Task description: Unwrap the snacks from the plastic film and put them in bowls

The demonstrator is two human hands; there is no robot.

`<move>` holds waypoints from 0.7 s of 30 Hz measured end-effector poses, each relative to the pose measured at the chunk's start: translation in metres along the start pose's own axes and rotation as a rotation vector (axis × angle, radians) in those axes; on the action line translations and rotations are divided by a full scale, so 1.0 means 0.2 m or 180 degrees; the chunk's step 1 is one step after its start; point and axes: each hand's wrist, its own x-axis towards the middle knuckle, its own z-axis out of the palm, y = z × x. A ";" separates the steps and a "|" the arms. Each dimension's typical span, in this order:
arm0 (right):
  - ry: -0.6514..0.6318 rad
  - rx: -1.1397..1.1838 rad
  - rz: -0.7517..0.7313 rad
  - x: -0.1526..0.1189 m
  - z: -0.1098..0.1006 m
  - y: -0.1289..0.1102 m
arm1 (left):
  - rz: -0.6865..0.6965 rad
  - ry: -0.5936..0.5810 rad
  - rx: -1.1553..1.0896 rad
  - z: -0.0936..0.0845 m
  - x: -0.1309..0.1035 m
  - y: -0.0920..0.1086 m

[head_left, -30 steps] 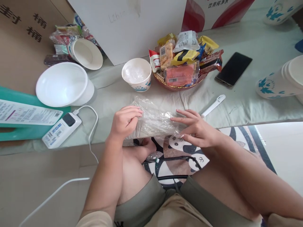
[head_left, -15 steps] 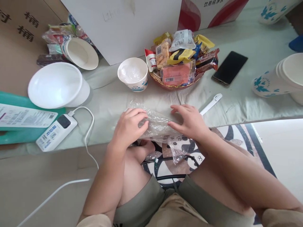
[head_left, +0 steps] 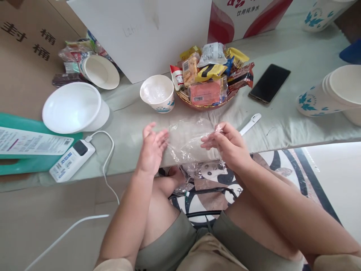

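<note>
A crumpled sheet of clear plastic film (head_left: 191, 141) hangs over the table's front edge between my hands. My right hand (head_left: 229, 145) pinches its right side between thumb and fingers. At the film's left side, my left hand (head_left: 153, 150) is turned palm inward with its fingers apart, holding nothing. Just beyond the film stands a paper cup (head_left: 158, 94) with clear plastic inside. A gold-rimmed bowl (head_left: 207, 107) heaped with wrapped snacks is right of the cup. The white cutter-like tool (head_left: 251, 123) lies beyond my right hand.
A black phone (head_left: 270, 83) and stacked paper cups (head_left: 318, 96) are on the right. On the left are a white plastic tub (head_left: 73, 109), a white power bank (head_left: 72, 160) with a cable, and a green jug (head_left: 11, 165). A white box (head_left: 143, 37) stands behind.
My right hand has closed on the film and raised its right side. My left hand has turned palm inward with its fingers apart. The view has shifted slightly.
</note>
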 end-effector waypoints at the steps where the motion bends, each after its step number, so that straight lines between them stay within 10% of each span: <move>1: 0.0095 0.0052 -0.0085 -0.01 0.00 0.00 | -0.0227 -0.0272 -0.0143 0.01 -0.02 0.01; 8: 0.0419 -0.0225 -0.0569 -0.06 -0.01 -0.01 | -0.0572 -0.0473 0.0591 0.00 -0.10 0.09; 13: 0.0391 -0.0287 -0.0666 -0.09 -0.02 0.01 | -0.0458 -0.1383 0.0427 0.02 -0.13 0.09; 21: -0.0597 -0.0339 -0.0563 -0.12 0.00 0.03 | 0.0471 -0.0887 0.0593 0.08 -0.09 0.04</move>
